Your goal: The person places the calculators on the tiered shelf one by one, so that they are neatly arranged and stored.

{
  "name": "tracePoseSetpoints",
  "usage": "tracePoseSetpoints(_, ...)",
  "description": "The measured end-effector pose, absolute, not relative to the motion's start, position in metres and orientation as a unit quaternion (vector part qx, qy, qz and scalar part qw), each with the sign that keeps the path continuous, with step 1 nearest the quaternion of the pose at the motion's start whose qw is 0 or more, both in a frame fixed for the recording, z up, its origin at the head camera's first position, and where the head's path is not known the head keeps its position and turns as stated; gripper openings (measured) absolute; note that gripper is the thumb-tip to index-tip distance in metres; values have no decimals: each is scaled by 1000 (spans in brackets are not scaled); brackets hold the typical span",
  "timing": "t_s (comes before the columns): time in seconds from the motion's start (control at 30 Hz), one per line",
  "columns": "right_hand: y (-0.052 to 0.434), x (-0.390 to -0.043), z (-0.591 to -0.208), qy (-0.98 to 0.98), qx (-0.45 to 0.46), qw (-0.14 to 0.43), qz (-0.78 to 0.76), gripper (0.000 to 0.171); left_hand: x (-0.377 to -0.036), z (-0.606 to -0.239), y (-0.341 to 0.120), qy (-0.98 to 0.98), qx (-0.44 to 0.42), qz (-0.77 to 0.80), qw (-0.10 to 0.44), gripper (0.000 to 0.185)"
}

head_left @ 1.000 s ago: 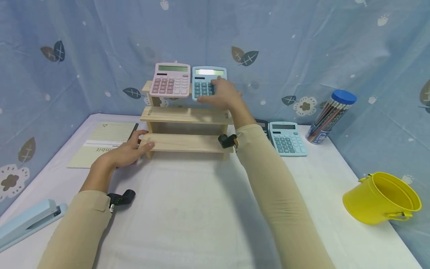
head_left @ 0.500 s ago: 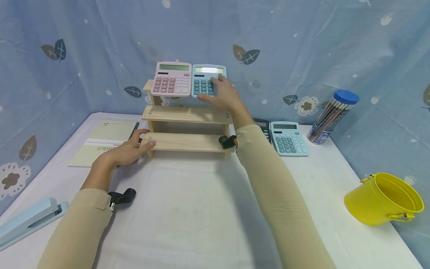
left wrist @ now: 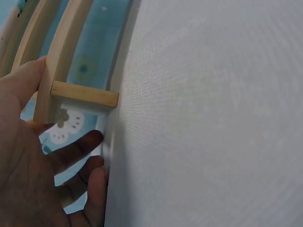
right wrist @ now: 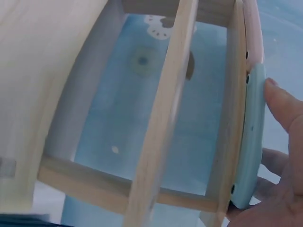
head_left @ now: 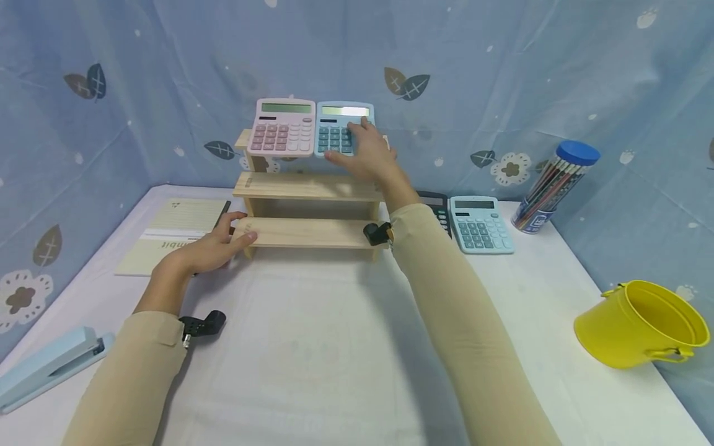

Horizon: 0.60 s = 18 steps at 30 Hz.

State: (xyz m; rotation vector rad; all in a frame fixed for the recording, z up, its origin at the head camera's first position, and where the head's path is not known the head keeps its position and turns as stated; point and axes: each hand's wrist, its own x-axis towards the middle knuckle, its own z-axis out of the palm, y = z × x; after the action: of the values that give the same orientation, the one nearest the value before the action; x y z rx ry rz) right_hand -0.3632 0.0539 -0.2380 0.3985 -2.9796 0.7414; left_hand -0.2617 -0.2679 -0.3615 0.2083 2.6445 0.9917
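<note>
A three-tier wooden shelf stands at the back of the white table. On its top tier a pink calculator and a blue calculator lean side by side. My right hand holds the blue calculator, fingers across its keys and thumb at its lower edge. The right wrist view shows that calculator edge-on, with fingertips on its face. My left hand grips the left end of the bottom tier, thumb on top. The left wrist view shows the shelf's end against my palm.
A notebook with a pen lies left of the shelf and a light blue stapler sits front left. A second blue calculator, a black one, a pencil tub and a tipped yellow bucket are on the right.
My right hand has nudged the blue calculator a little to the left, closing the gap to the pink one. The left hand stays on the shelf's bottom tier.
</note>
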Motion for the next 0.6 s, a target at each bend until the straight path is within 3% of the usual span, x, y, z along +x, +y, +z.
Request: tracePoseSetpoints(0.6, 108, -348, -239, -934, 210, 56, 285, 84, -266, -368, -273, 916, 70, 362, 154, 91)
